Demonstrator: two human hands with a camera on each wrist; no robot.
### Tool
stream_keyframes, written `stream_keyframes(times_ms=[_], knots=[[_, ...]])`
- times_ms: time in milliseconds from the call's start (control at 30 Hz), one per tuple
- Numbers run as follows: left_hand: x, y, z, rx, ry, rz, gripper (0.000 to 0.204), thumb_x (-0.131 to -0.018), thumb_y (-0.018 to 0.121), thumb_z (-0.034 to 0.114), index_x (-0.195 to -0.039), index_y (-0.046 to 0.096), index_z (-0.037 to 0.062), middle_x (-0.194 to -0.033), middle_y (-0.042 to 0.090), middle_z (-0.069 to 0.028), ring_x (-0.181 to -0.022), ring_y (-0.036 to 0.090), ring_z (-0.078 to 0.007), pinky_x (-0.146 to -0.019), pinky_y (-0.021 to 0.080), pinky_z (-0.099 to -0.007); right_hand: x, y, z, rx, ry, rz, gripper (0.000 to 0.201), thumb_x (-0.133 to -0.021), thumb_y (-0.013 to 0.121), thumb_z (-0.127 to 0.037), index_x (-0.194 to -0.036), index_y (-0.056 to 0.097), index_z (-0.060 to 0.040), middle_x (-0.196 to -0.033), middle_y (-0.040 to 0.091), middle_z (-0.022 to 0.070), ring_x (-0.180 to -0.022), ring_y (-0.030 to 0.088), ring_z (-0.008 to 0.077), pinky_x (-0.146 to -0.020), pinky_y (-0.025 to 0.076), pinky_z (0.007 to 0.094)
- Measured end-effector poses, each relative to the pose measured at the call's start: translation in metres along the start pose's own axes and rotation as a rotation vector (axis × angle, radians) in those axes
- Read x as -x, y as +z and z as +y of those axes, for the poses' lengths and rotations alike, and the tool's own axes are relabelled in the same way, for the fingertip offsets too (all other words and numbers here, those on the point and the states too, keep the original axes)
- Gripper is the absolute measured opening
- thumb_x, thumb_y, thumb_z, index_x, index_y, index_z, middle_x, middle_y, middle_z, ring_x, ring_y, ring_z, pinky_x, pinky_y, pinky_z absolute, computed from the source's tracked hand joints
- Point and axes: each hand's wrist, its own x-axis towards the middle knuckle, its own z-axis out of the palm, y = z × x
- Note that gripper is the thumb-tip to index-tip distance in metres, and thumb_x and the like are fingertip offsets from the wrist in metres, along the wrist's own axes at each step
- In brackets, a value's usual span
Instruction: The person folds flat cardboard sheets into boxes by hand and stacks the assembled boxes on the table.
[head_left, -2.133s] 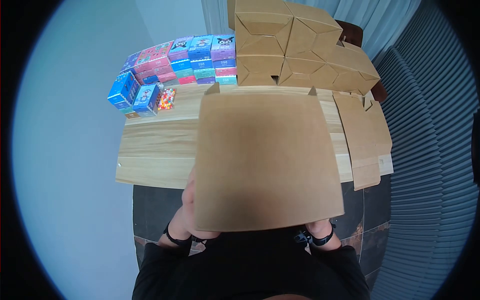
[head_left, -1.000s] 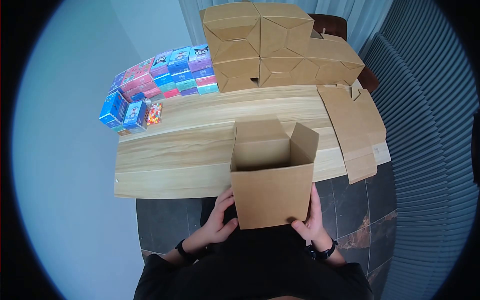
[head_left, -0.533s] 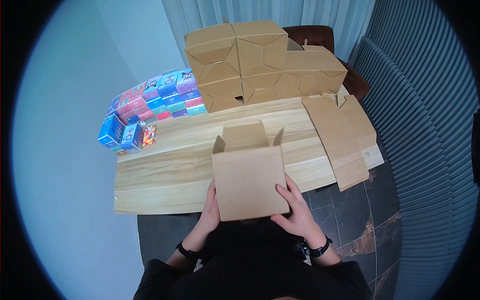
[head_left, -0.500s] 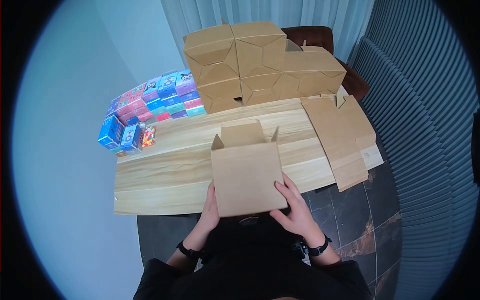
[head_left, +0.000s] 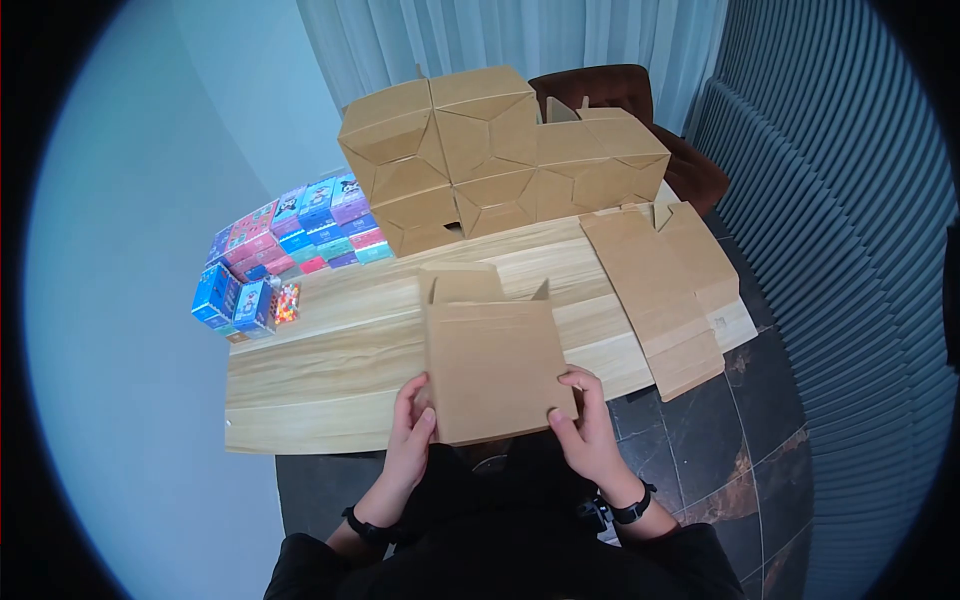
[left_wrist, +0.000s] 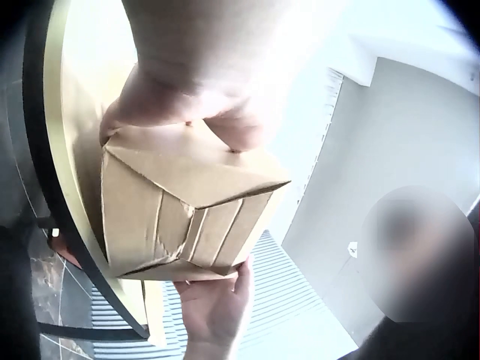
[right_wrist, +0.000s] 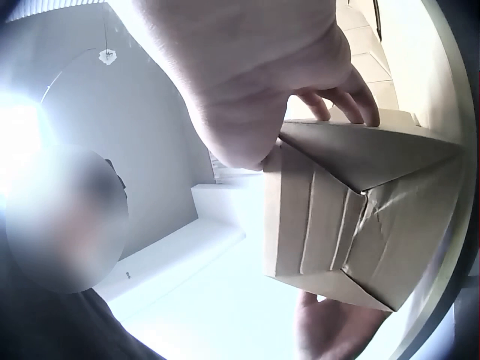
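Note:
A brown cardboard box is held between both hands over the front edge of the table, one plain face turned up and its raised flaps on the far side. My left hand grips its left side, thumb at the lower left edge. At the lower right corner my right hand holds it, thumb on the plain face and fingers around the side. The folded bottom flaps of the box show in the left wrist view, creased and locked together. In the right wrist view, the same folded bottom of the box faces the camera.
Assembled cardboard boxes are stacked at the back of the wooden table. Flattened cardboard lies along the right side. Colourful small boxes stand at the back left, beside a bag of bright candy-like pieces. A brown chair is behind.
The box has come down from close to the camera and tipped, so its opening faces away. Both hands have shifted their hold on its sides, and the head view has tilted up.

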Motion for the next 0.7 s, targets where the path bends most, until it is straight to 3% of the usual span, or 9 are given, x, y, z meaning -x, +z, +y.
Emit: stream_keyframes(times_ms=[67, 100, 167, 233, 300, 400, 467, 533, 700], knots=[[0.003, 0.006, 0.007, -0.086, 0.213, 0.033, 0.057, -0.097, 0.051, 0.013, -0.148, 0.025, 0.0051, -0.152, 0.029, -0.0127, -0.138, 0.034, -0.0225, -0.112, 0.029, -0.0358, 0.01, -0.005, -0.003, -0.345, 0.304, 0.083, 0.052, -0.089, 0.057, -0.002, -0.137, 0.037, -0.0046, -0.135, 0.047, 0.0142, -0.125, 0.048, 0.027, -0.103, 0.041, 0.0377], [0.003, 0.009, 0.013, -0.084, 0.215, 0.03, 0.057, -0.097, 0.051, 0.013, -0.148, 0.025, 0.0051, -0.152, 0.029, -0.0127, -0.138, 0.034, -0.0225, -0.112, 0.029, -0.0358, 0.015, -0.007, 0.003, -0.341, 0.301, 0.084, 0.052, -0.089, 0.057, -0.002, -0.137, 0.037, -0.0046, -0.135, 0.047, 0.0142, -0.125, 0.048, 0.027, -0.103, 0.041, 0.0377], [0.003, 0.018, 0.026, 0.107, 0.144, -0.033, 0.057, -0.095, 0.052, 0.008, -0.147, 0.027, 0.0044, -0.15, 0.033, -0.0137, -0.137, 0.036, -0.0237, -0.112, 0.028, -0.0362, 0.024, -0.011, 0.019, -0.733, 0.35, 0.193, 0.054, -0.091, 0.05, -0.004, -0.142, 0.033, -0.0048, -0.138, 0.047, 0.0124, -0.122, 0.049, 0.0206, -0.099, 0.042, 0.0328], [-0.001, 0.031, 0.038, -0.016, 0.155, -0.062, 0.056, -0.095, 0.052, 0.007, -0.146, 0.029, 0.0038, -0.15, 0.034, -0.0147, -0.138, 0.035, -0.0247, -0.113, 0.027, -0.037, 0.036, -0.013, 0.022, -0.689, 0.351, 0.192, 0.059, -0.091, 0.049, -0.008, -0.146, 0.029, -0.0054, -0.138, 0.048, 0.0145, -0.128, 0.047, 0.0226, -0.104, 0.04, 0.0363], [-0.007, 0.047, 0.052, -0.133, 0.169, -0.092, 0.055, -0.094, 0.052, 0.006, -0.146, 0.031, 0.0032, -0.149, 0.036, -0.0157, -0.138, 0.035, -0.0257, -0.113, 0.026, -0.0377, 0.046, -0.016, 0.022, -0.755, 0.425, 0.201, 0.058, -0.09, 0.048, -0.003, -0.146, 0.03, -0.0071, -0.139, 0.047, 0.0125, -0.118, 0.049, 0.0147, -0.094, 0.043, 0.0273], [-0.019, 0.075, 0.08, -0.342, 0.303, -0.253, 0.053, -0.093, 0.053, 0.008, -0.143, 0.036, 0.0022, -0.151, 0.034, -0.0192, -0.14, 0.034, -0.0303, -0.114, 0.025, -0.0396, 0.061, -0.019, 0.025, -0.692, 0.439, 0.275, 0.056, -0.093, 0.051, -0.008, -0.146, 0.031, -0.0082, -0.138, 0.048, 0.0115, -0.112, 0.052, 0.0144, -0.089, 0.045, 0.0264], [-0.032, 0.095, 0.1, -0.626, 0.563, -0.45, 0.051, -0.092, 0.056, 0.012, -0.141, 0.041, 0.0021, -0.152, 0.031, -0.0227, -0.14, 0.033, -0.0359, -0.114, 0.026, -0.0416, 0.082, -0.023, 0.04, -0.663, 0.465, 0.334, 0.054, -0.095, 0.051, -0.011, -0.145, 0.032, -0.0085, -0.137, 0.049, 0.0114, -0.11, 0.053, 0.0149, -0.088, 0.046, 0.027], [-0.048, 0.112, 0.11, -0.664, 0.615, -0.545, 0.053, -0.092, 0.057, 0.015, -0.141, 0.041, 0.0021, -0.153, 0.03, -0.0237, -0.14, 0.032, -0.0362, -0.113, 0.026, -0.0423, 0.101, -0.035, 0.056, -0.756, 0.565, 0.319, 0.05, -0.099, 0.05, -0.024, -0.144, 0.036, -0.0085, -0.139, 0.048, 0.0124, -0.116, 0.055, 0.0224, -0.095, 0.047, 0.0365], [-0.09, 0.168, 0.133, -0.771, 0.726, -0.77, 0.052, -0.092, 0.057, 0.019, -0.139, 0.044, 0.0022, -0.151, 0.031, -0.0271, -0.139, 0.034, -0.0397, -0.112, 0.028, -0.0448, 0.045, -0.05, 0.003, -1.09, 0.436, 0.347, 0.063, -0.098, 0.044, -0.049, -0.144, 0.037, -0.0074, -0.142, 0.047, 0.0148, -0.125, 0.052, 0.0318, -0.099, 0.047, 0.0502]])
